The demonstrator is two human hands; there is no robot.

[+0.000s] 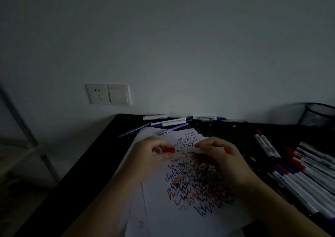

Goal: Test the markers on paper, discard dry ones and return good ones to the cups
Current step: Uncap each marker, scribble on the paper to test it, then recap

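Over the scribbled paper [181, 209] at the middle of the black table [87, 173], the left hand [150, 151] is pinching a red cap [168, 150] in its fingers, while the right hand [217, 155] is gripping a red marker [190, 150], its tip pointing toward 9 o'clock, just apart from the cap. A pile of markers [299, 173] is lying at 3 o'clock; a mesh cup [317, 115] is standing at 2 o'clock.

Matt white paper [183, 216], black wire-mesh metal cup [316, 116], smooth plastic markers [306, 184].
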